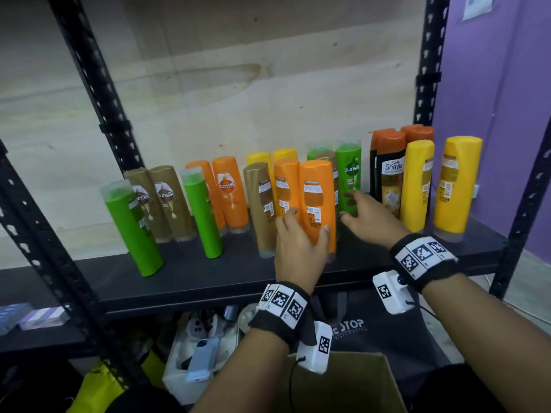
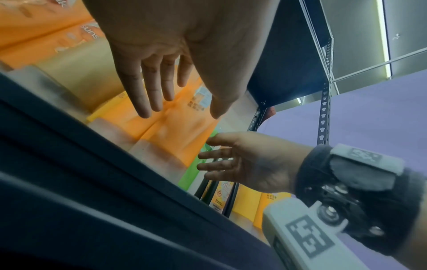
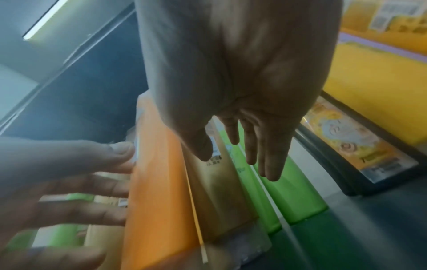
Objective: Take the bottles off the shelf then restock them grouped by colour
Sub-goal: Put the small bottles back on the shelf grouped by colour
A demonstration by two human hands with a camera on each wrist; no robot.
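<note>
Shampoo bottles in mixed colours stand along the black shelf (image 1: 208,272). My left hand (image 1: 308,225) spreads open around the front orange bottle (image 1: 317,198), fingers to its left and thumb on its right side. The left wrist view shows the fingers (image 2: 148,102) straight over that orange bottle (image 2: 175,127). My right hand (image 1: 347,205) is open too, its fingers stretched towards the green Sunsilk bottle (image 1: 348,174) just behind. The right wrist view shows the right hand (image 3: 235,160) above a gold bottle (image 3: 217,191) and green bottles (image 3: 293,191), with the left hand (image 3: 92,182) against the orange bottle (image 3: 157,191).
Two yellow bottles (image 1: 417,183) and dark Safi Shayla bottles (image 1: 390,174) stand at the right; green (image 1: 131,228), gold (image 1: 170,201) and orange (image 1: 229,192) ones at the left. Black uprights (image 1: 98,93) frame the shelf. An open cardboard box (image 1: 357,383) sits below me, a cluttered white bin (image 1: 190,353) beside it.
</note>
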